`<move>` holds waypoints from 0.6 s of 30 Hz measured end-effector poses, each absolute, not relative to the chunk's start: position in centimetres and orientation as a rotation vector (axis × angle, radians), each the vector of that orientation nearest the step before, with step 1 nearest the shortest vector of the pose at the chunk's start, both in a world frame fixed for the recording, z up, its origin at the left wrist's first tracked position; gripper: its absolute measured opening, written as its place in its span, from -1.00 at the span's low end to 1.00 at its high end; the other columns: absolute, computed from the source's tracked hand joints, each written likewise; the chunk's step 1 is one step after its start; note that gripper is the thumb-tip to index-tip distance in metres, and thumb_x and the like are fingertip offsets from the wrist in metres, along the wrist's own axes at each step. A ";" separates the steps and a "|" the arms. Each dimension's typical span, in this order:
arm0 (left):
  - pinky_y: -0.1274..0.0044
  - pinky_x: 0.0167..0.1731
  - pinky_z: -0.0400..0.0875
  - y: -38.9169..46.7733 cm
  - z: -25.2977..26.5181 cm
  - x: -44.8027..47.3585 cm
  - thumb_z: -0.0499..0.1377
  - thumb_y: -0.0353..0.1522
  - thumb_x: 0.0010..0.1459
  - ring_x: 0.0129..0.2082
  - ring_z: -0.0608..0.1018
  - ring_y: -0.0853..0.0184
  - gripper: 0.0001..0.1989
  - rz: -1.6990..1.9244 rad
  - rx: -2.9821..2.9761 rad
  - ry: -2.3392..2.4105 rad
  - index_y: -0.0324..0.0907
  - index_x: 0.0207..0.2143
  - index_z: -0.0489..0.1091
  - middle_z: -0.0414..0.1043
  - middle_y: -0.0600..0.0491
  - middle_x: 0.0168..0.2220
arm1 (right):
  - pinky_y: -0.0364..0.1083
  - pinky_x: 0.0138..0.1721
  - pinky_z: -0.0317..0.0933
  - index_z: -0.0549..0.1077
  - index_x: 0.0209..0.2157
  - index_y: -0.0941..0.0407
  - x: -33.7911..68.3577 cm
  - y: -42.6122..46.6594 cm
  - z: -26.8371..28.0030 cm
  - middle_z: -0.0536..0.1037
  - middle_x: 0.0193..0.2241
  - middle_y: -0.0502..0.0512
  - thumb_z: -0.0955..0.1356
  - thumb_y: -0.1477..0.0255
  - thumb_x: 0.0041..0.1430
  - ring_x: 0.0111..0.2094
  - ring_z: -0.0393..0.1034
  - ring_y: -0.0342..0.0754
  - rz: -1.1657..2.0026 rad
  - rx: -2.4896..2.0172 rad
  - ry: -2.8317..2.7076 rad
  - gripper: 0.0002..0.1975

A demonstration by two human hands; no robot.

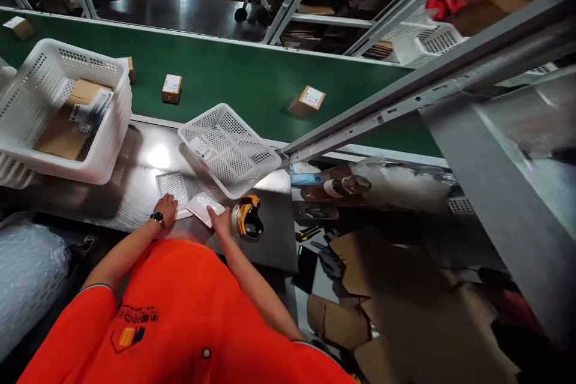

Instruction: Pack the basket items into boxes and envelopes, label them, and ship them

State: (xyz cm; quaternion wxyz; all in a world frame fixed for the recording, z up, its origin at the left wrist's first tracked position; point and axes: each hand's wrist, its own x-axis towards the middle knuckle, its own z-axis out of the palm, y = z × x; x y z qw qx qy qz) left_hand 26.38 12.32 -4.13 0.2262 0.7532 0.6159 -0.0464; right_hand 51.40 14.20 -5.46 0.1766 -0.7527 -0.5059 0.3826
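My left hand (167, 210), a watch on its wrist, grips the lower left edge of a clear bubble-wrap bag (172, 183) that lies flat on the metal bench (139, 201). In my right hand (220, 222) is a pale pink flat packet (202, 206), pinched at its right side with the thumb on top. The packet is just right of the bag's lower end; whether the two touch I cannot tell. A yellow and black tape dispenser (249, 218) stands close to the right of my right hand. Beyond the packet sits a tilted white perforated basket (231, 153).
Stacked white baskets (117, 132) with a cardboard parcel (63, 135) inside stand at the left. Small boxes (171, 89) lie on the green conveyor belt (234, 81). A metal post (351, 114) slants across the right, above cardboard (405, 300). Bubble wrap (31, 282) bulges at lower left.
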 end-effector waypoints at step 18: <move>0.28 0.11 0.52 14.1 -4.1 28.8 0.15 -0.45 0.42 0.21 0.50 -0.08 -0.64 -0.263 1.985 1.858 -0.39 0.16 0.55 0.48 -0.39 0.20 | 0.05 0.30 0.25 0.46 0.23 0.24 50.0 14.8 -3.1 0.51 0.24 0.46 0.49 0.30 0.37 0.30 0.40 0.26 0.999 -2.175 -2.194 -0.50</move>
